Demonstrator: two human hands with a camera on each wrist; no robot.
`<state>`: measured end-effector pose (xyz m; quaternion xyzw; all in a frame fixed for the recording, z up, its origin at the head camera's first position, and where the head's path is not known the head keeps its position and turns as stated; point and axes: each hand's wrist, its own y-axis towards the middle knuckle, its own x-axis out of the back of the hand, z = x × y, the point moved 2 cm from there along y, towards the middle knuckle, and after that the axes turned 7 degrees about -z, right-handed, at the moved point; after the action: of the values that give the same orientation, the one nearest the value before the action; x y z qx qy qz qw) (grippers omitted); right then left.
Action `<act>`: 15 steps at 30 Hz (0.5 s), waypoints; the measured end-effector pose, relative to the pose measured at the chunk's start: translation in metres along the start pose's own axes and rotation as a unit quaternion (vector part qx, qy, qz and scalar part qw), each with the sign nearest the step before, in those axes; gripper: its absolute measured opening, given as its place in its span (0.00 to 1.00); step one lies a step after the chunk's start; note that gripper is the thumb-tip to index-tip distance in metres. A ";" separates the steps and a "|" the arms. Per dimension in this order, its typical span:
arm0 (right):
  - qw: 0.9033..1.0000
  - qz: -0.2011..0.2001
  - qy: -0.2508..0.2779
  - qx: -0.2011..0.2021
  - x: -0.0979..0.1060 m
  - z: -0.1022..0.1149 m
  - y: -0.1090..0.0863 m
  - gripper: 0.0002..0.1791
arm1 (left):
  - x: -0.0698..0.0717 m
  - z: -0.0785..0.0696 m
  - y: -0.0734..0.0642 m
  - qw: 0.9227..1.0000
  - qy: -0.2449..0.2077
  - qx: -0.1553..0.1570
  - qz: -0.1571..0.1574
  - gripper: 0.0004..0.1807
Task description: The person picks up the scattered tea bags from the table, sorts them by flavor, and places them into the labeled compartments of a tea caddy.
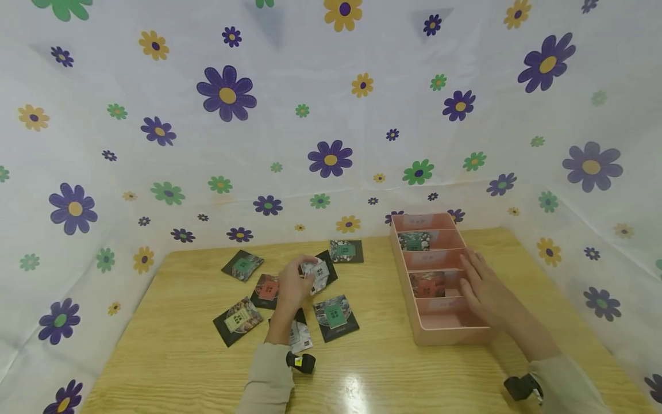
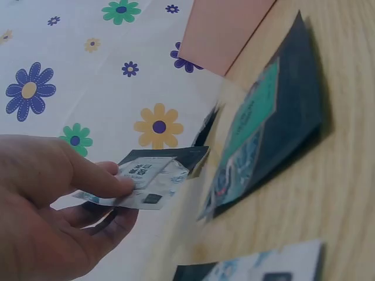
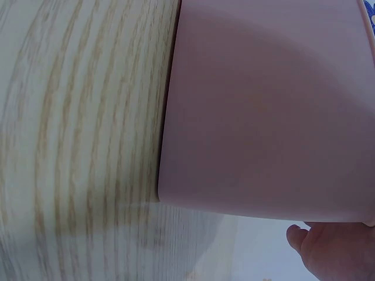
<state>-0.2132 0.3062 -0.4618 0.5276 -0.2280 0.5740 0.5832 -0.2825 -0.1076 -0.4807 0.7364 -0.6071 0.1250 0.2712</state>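
Note:
My left hand [image 1: 295, 284] pinches a flat silver-white and black packet [image 2: 155, 175], thumb on top and fingers beneath, just over the table. Around that hand lie several packets: one with a red label [image 1: 268, 289], one with a yellow label [image 1: 239, 320], a green-labelled one [image 1: 336, 317] and a white one [image 1: 301, 336] partly under the forearm. A pink divided box [image 1: 451, 335] stands to the right. My right hand [image 1: 483, 287] holds its right wall, thumb over the rim; the right wrist view shows part of the hand [image 3: 340, 249] beyond the box's side.
Inside the box, a green-labelled packet [image 1: 415, 241] and a red-labelled packet [image 1: 428, 284] stand in separate compartments. Farther back on the table [image 1: 196, 356] lie two more green-labelled packets, one on the left [image 1: 243, 265] and one nearer the box [image 1: 346, 251]. A flower-patterned curtain [image 1: 289, 138] encloses the table's back and sides.

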 end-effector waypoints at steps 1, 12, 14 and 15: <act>1.000 -0.003 -0.001 0.001 0.000 0.000 0.000 0.32 | 0.001 -0.002 0.000 1.000 -0.009 -0.007 -0.003 0.16; 1.000 -0.001 -0.001 -0.001 -0.003 -0.003 -0.003 0.32 | 0.012 -0.020 0.001 0.992 -0.104 -0.070 0.025 0.19; 1.000 -0.006 -0.002 0.004 -0.004 -0.004 -0.003 0.32 | 0.013 -0.023 0.001 0.990 -0.111 -0.077 0.035 0.21; 1.000 -0.007 -0.001 0.005 -0.003 -0.004 -0.003 0.32 | 0.013 -0.024 0.001 0.989 -0.114 -0.082 0.038 0.22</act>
<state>-0.2133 0.3092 -0.4672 0.5322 -0.2222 0.5706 0.5846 -0.2765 -0.1052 -0.4540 0.6974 -0.6699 0.0009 0.2548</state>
